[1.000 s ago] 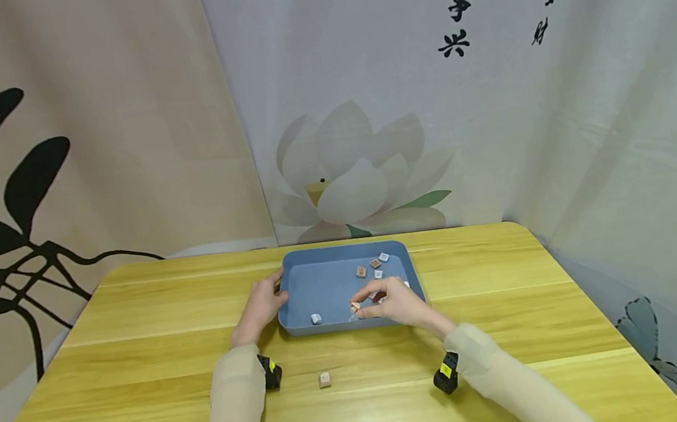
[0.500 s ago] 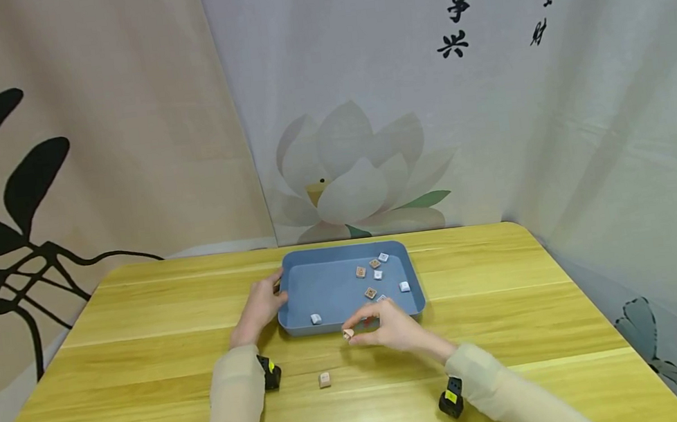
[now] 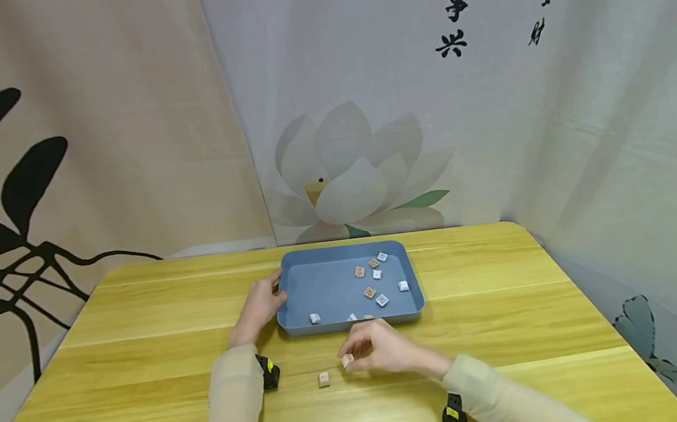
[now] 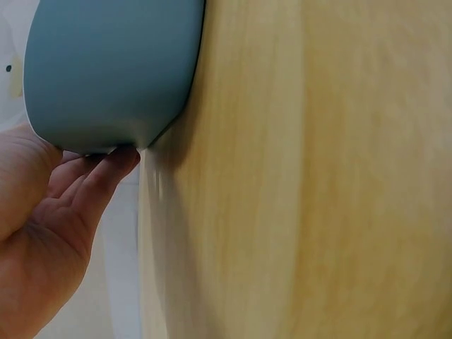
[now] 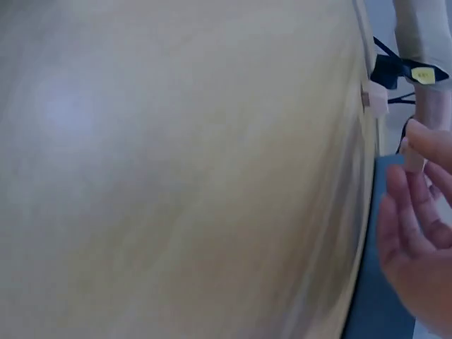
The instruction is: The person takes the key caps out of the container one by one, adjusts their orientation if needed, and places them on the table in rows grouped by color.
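In the head view, my right hand [image 3: 385,348] pinches a small pale keycap [image 3: 347,360] between thumb and fingertips, over the table in front of the tray. To its left, another pale keycap [image 3: 323,380] rests on the wood. My left hand [image 3: 257,311] holds the left side of a blue tray [image 3: 327,328]; the left wrist view has the fingers [image 4: 106,176] against the tray's end wall. Several white and brown keycaps lie scattered in the tray, mostly on its right half, among them a brown keycap [image 3: 370,292] and a white keycap [image 3: 382,300]. The front wall partly hides some.
The yellow wooden table [image 3: 162,370] extends around the tray on all sides. Behind it hangs a printed curtain [image 3: 353,63] with a lotus and black characters. Black wrist cameras, such as the right one [image 3: 454,415], sit below the cuffs.
My right hand has carried the pinched keycap out of the tray, over its front wall, towards the keycap on the table. My left hand stays on the tray.
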The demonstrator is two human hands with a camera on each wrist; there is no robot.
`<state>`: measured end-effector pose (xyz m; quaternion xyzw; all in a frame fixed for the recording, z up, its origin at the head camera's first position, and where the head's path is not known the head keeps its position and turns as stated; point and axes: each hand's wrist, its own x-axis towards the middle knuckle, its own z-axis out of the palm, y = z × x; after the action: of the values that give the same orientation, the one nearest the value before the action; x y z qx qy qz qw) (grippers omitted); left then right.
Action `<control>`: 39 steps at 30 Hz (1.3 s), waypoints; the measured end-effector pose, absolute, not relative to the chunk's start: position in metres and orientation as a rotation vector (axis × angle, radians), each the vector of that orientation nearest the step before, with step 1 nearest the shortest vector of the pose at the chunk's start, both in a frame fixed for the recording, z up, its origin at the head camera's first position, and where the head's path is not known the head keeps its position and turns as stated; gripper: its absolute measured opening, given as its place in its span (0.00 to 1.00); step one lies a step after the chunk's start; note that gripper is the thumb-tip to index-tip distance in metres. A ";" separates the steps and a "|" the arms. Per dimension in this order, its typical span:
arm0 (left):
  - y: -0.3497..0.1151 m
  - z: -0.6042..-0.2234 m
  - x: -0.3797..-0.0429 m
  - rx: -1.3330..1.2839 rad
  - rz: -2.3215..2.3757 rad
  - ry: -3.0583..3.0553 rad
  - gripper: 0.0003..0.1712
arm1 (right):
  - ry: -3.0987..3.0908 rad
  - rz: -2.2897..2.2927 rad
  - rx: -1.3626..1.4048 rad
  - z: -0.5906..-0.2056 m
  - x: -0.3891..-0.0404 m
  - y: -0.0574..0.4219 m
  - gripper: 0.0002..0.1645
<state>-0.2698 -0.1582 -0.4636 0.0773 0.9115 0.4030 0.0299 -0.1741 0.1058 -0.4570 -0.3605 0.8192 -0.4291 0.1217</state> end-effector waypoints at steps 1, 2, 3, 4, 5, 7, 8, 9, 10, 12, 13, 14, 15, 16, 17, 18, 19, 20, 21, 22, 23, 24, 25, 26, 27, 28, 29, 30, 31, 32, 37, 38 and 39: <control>-0.158 -0.463 -0.270 0.239 1.245 2.810 0.35 | 2.395 -1.232 -1.058 -0.458 -0.174 0.105 0.13; -0.159 -0.463 -0.270 0.243 1.240 2.812 0.35 | 2.395 -1.214 -1.061 -0.458 -0.173 0.104 0.13; -0.159 -0.463 -0.270 0.244 1.239 2.813 0.35 | 2.402 -1.195 -1.073 -0.459 -0.173 0.103 0.13; -0.159 -0.463 -0.270 0.245 1.239 2.814 0.35 | 2.406 -1.180 -1.080 -0.460 -0.173 0.102 0.13; -0.159 -0.463 -0.271 0.249 1.235 2.816 0.35 | 2.419 -1.160 -1.087 -0.461 -0.173 0.101 0.13; -0.159 -0.463 -0.271 0.256 1.232 2.821 0.35 | 2.437 -1.128 -1.101 -0.462 -0.173 0.100 0.12; -0.159 -0.463 -0.271 0.262 1.226 2.825 0.35 | 2.440 -1.118 -1.106 -0.462 -0.172 0.099 0.12; -0.159 -0.463 -0.271 0.265 1.227 2.827 0.35 | 2.444 -1.105 -1.116 -0.462 -0.172 0.099 0.12; -0.159 -0.463 -0.271 0.273 1.224 2.830 0.35 | 2.445 -1.096 -1.116 -0.462 -0.172 0.098 0.12; -0.159 -0.462 -0.271 0.283 1.221 2.838 0.35 | 2.452 -1.075 -1.121 -0.462 -0.171 0.096 0.12; -0.159 -0.462 -0.271 0.285 1.216 2.842 0.35 | 2.454 -1.065 -1.121 -0.462 -0.171 0.095 0.12; -0.160 -0.461 -0.271 0.288 1.209 2.847 0.35 | 2.464 -1.050 -1.127 -0.462 -0.171 0.095 0.13; -0.159 -0.460 -0.271 0.291 1.202 2.852 0.35 | 2.469 -1.040 -1.128 -0.462 -0.170 0.094 0.13; -0.159 -0.460 -0.271 0.288 1.200 2.853 0.35 | 2.473 -1.035 -1.131 -0.462 -0.170 0.093 0.13; -0.159 -0.460 -0.271 0.284 1.199 2.852 0.35 | 2.477 -1.029 -1.134 -0.462 -0.170 0.092 0.13; -0.159 -0.460 -0.271 0.281 1.197 2.851 0.35 | 2.484 -1.020 -1.141 -0.463 -0.170 0.092 0.13; -0.159 -0.460 -0.271 0.278 1.195 2.849 0.35 | 2.487 -1.015 -1.146 -0.463 -0.170 0.092 0.12; -0.159 -0.460 -0.271 0.272 1.197 2.846 0.35 | 2.491 -1.010 -1.150 -0.462 -0.170 0.091 0.12; -0.159 -0.460 -0.271 0.267 1.198 2.843 0.35 | 2.491 -1.010 -1.151 -0.463 -0.170 0.091 0.12; -0.159 -0.460 -0.272 0.262 1.200 2.841 0.35 | 2.492 -1.009 -1.154 -0.463 -0.170 0.091 0.12; -0.159 -0.460 -0.272 0.267 1.197 2.844 0.35 | 2.494 -1.006 -1.157 -0.463 -0.170 0.091 0.12; -0.160 -0.461 -0.272 0.270 1.192 2.847 0.35 | 2.495 -1.005 -1.158 -0.463 -0.170 0.091 0.12; -0.160 -0.461 -0.272 0.271 1.189 2.850 0.35 | 2.494 -1.004 -1.155 -0.463 -0.170 0.091 0.12; -0.160 -0.461 -0.273 0.267 1.188 2.850 0.35 | 2.494 -1.002 -1.154 -0.463 -0.170 0.090 0.12; -0.160 -0.461 -0.273 0.266 1.187 2.850 0.35 | 2.494 -1.000 -1.150 -0.463 -0.170 0.090 0.12; -0.160 -0.461 -0.273 0.267 1.186 2.851 0.35 | 2.494 -0.996 -1.146 -0.463 -0.170 0.090 0.12; -0.160 -0.461 -0.273 0.265 1.186 2.849 0.35 | 2.494 -0.992 -1.141 -0.462 -0.170 0.090 0.12; -0.159 -0.462 -0.272 0.259 1.187 2.846 0.35 | 2.491 -0.991 -1.130 -0.463 -0.170 0.090 0.12; -0.159 -0.462 -0.272 0.254 1.188 2.843 0.35 | 2.491 -0.989 -1.125 -0.463 -0.170 0.090 0.13; -0.159 -0.462 -0.272 0.247 1.192 2.840 0.35 | 2.486 -0.993 -1.117 -0.463 -0.170 0.090 0.13; -0.159 -0.463 -0.272 0.248 1.199 2.828 0.35 | 2.469 -1.026 -1.111 -0.463 -0.170 0.092 0.13; -0.159 -0.463 -0.272 0.247 1.201 2.827 0.35 | 2.466 -1.039 -1.111 -0.463 -0.171 0.092 0.13; -0.159 -0.463 -0.271 0.248 1.202 2.825 0.35 | 2.465 -1.049 -1.113 -0.462 -0.171 0.093 0.13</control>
<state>-0.2714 -0.1590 -0.4626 0.0805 0.9168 0.3901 0.0306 -0.1711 0.0931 -0.4616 -0.3810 0.8435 -0.3590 0.1202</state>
